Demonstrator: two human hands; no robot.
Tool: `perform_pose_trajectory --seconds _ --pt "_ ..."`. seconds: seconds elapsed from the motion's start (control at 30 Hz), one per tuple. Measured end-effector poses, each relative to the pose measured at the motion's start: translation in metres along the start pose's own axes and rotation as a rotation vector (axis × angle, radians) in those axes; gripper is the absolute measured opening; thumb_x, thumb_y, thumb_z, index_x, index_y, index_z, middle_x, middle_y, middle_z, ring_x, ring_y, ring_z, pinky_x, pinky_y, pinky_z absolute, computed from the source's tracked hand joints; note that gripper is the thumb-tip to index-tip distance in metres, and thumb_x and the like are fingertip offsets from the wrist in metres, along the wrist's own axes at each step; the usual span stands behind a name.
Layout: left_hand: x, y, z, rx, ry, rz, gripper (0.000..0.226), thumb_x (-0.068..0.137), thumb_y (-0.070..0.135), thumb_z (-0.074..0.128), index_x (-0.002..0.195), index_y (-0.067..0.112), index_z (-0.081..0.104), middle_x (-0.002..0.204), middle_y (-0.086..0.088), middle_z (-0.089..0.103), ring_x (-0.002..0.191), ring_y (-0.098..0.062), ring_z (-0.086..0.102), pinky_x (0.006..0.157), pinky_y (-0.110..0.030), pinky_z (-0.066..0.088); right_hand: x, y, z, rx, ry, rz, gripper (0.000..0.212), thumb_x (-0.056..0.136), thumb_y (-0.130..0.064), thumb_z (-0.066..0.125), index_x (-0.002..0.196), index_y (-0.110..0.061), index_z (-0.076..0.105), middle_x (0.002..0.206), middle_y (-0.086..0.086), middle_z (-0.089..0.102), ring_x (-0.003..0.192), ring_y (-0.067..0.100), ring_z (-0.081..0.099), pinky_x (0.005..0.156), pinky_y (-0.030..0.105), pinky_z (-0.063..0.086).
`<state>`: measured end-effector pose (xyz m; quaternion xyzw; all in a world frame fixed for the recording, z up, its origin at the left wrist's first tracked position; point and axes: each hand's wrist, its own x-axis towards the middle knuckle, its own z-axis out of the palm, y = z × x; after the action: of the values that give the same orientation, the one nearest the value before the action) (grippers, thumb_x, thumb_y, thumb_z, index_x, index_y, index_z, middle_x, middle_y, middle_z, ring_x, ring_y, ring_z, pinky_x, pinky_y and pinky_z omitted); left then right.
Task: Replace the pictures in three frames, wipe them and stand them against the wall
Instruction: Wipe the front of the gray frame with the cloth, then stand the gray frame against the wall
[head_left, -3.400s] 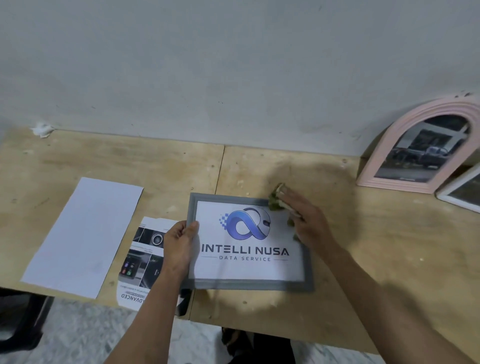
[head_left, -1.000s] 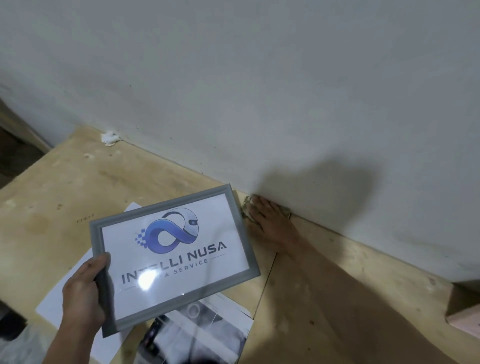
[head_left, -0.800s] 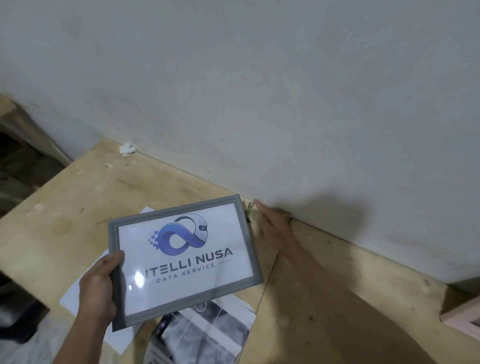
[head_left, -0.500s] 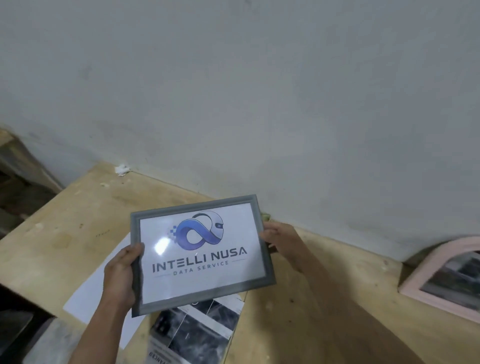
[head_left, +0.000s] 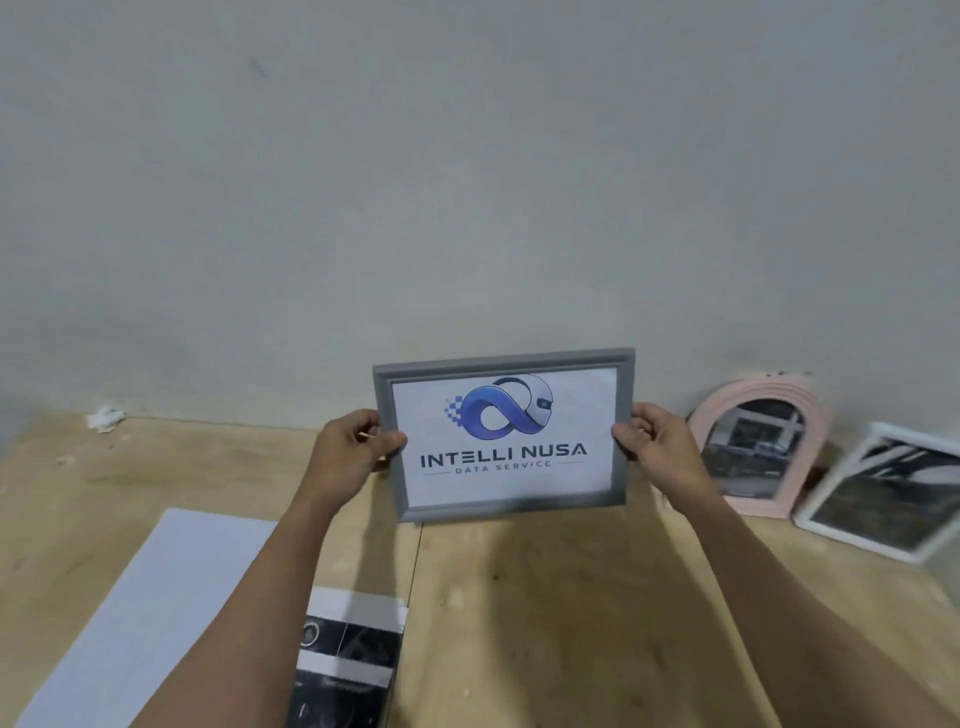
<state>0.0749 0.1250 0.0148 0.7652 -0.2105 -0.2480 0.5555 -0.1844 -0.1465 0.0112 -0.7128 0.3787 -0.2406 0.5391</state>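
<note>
1. You hold the grey frame (head_left: 504, 435) by its short sides: your left hand (head_left: 353, 451) pinches the left edge, your right hand (head_left: 653, 448) the right, thumbs on the front.
2. The frame is upright, its long axis level, the picture facing you; it sits between your hands, neither one nearer.
3. The wall (head_left: 467, 182) lies straight behind it. Whether its bottom edge touches the table (head_left: 545, 597) cannot be told.
4. The pink frame (head_left: 758, 447) and white frame (head_left: 883, 493) already lean just right; set this one clear of them.
</note>
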Motion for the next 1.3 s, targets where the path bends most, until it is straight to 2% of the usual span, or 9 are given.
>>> perform_pose_trajectory --seconds 0.07,0.2,0.3,0.4,0.6,0.8,1.07,1.23,1.3 --pt "0.015 0.002 0.021 0.064 -0.006 0.017 0.014 0.088 0.006 0.072 0.098 -0.003 0.067 0.086 -0.020 0.063 0.079 -0.030 0.063 0.070 -0.044 0.061 0.004 0.009 -0.009 -0.038 0.064 0.000 0.011 0.092 -0.004 0.058 0.094 -0.014 0.063 0.063 -0.018 0.064 0.058 -0.007 0.060 0.054 0.009 0.045" --pt "0.044 -0.002 0.060 0.203 -0.020 0.039 0.016 0.090 0.017 0.071 0.103 0.007 0.069 0.098 -0.015 0.073 0.088 -0.030 0.070 0.081 -0.048 0.059 0.020 0.032 -0.015 -0.193 0.211 0.043 0.030 0.086 -0.005 0.058 0.068 -0.026 0.047 0.055 -0.012 0.051 0.052 -0.001 0.046 0.052 0.011 0.035" --pt "0.060 -0.008 0.079 0.288 -0.021 0.051 0.015 0.090 0.020 0.071 0.102 0.011 0.070 0.095 -0.005 0.073 0.090 -0.029 0.069 0.083 -0.046 0.057 0.028 0.054 -0.016 -0.300 0.246 0.038 0.007 0.090 -0.007 0.058 0.085 -0.011 0.058 0.077 0.004 0.062 0.072 0.020 0.055 0.067 0.023 0.045" --pt "0.073 -0.015 0.095 0.342 -0.017 0.079 0.011 0.091 0.022 0.070 0.099 0.015 0.068 0.086 0.003 0.070 0.079 -0.023 0.066 0.067 -0.035 0.053 0.039 0.073 -0.016 -0.341 0.227 0.073 0.010 0.094 -0.011 0.055 0.101 -0.005 0.059 0.096 0.008 0.066 0.086 0.024 0.060 0.070 0.032 0.045" --pt "0.087 -0.036 0.113 0.331 0.022 0.048 0.015 0.090 0.017 0.070 0.094 0.003 0.068 0.087 -0.016 0.071 0.083 -0.040 0.065 0.074 -0.051 0.055 0.056 0.091 -0.011 -0.375 0.220 0.127 0.008 0.094 -0.010 0.054 0.093 -0.002 0.053 0.091 0.015 0.062 0.084 0.029 0.058 0.067 0.032 0.041" --pt "0.096 -0.045 0.126 0.299 0.053 -0.008 0.013 0.090 0.018 0.071 0.095 0.007 0.069 0.088 -0.013 0.073 0.084 -0.038 0.066 0.077 -0.050 0.054 0.065 0.102 -0.009 -0.359 0.184 0.166 0.013 0.097 -0.015 0.052 0.104 -0.004 0.053 0.104 0.015 0.064 0.099 0.031 0.061 0.085 0.049 0.053" --pt "0.105 -0.047 0.125 0.236 -0.004 -0.105 0.018 0.089 0.019 0.073 0.104 0.008 0.069 0.099 -0.010 0.072 0.094 -0.035 0.068 0.084 -0.052 0.057 0.068 0.107 -0.011 -0.348 0.153 0.179 0.015 0.097 -0.017 0.052 0.108 -0.007 0.052 0.107 0.013 0.064 0.103 0.031 0.061 0.087 0.047 0.053" --pt "0.095 -0.038 0.128 0.341 0.123 -0.186 0.042 0.089 0.024 0.072 0.126 0.009 0.058 0.119 -0.010 0.065 0.105 -0.031 0.063 0.093 -0.045 0.052 0.049 0.099 -0.008 -0.163 0.264 0.189 0.057 0.089 -0.013 0.061 0.141 -0.016 0.038 0.131 0.006 0.057 0.118 0.026 0.056 0.099 0.047 0.046" --pt "0.079 -0.029 0.130 0.353 0.212 -0.168 0.044 0.091 0.023 0.068 0.130 0.008 0.056 0.120 -0.010 0.065 0.106 -0.031 0.062 0.093 -0.041 0.050 0.033 0.092 -0.007 -0.103 0.256 0.167 0.054 0.088 -0.013 0.063 0.137 -0.021 0.042 0.128 -0.002 0.056 0.119 0.021 0.056 0.098 0.044 0.047"
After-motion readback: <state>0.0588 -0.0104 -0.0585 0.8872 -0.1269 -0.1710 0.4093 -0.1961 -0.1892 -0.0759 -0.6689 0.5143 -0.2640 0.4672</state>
